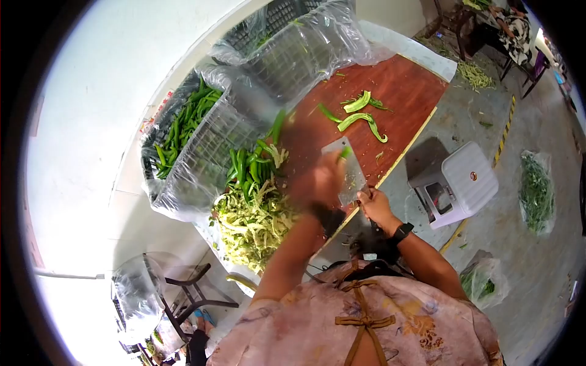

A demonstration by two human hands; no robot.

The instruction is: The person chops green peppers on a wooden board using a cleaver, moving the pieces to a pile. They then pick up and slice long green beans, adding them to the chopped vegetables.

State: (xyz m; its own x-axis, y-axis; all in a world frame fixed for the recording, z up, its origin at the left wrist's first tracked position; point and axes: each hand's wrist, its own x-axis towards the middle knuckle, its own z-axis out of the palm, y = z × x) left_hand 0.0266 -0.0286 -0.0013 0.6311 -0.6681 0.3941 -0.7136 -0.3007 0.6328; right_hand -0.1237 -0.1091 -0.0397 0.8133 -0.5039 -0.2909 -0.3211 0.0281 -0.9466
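Note:
A cleaver [349,174] with a broad metal blade lies over the near edge of the red-brown tabletop [400,100]. My right hand [376,208], with a watch on its wrist, is closed around the handle. Smeared by motion, my left hand [326,180] overlaps the blade's left side. A bit of green pepper [345,152] shows at its fingertips; whether they grip it I cannot tell. Whole green peppers [247,168] lie left of this hand, above a heap of pale shredded trimmings [250,229]. Split pepper pieces [363,122] are farther up the tabletop.
Plastic-lined crates stand along the wall; one crate [201,143] holds many green peppers. A white stool [467,183] stands on the floor at right, with bags of greens [536,192] beyond it. A seated person [516,33] is at top right. Chairs [198,293] stand at lower left.

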